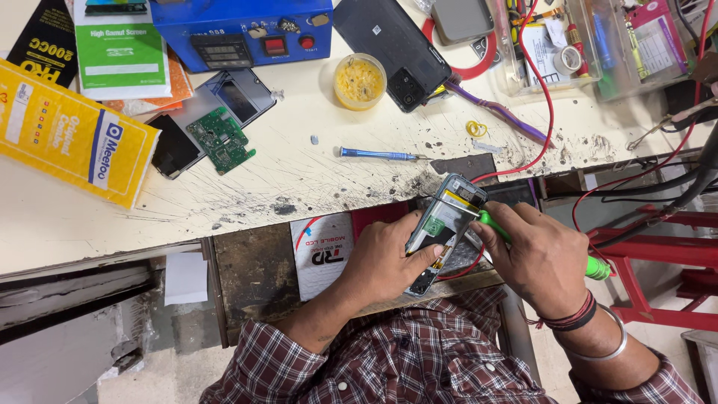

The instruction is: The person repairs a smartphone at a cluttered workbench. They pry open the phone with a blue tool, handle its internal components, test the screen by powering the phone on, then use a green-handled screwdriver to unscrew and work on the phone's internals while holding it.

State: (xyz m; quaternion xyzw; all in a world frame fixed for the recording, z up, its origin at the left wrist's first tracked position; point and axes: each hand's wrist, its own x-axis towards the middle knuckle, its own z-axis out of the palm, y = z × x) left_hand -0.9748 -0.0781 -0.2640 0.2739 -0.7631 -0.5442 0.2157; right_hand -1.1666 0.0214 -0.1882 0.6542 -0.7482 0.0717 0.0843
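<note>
Head view — left hand (pixel 389 258) grips an opened phone (pixel 443 224) at the table (pixel 314 168) edge; right hand (pixel 542 258) is closed round a green tool (pixel 497 228) probing inside — back already off, board in place.

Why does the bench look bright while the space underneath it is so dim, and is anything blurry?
In the head view, even light falls on the pale table, so the blue screwdriver casts only a faint shadow; the space below lies in shade. The opened phone and both the left hand and right hand look sharp, without strong glare.
</note>
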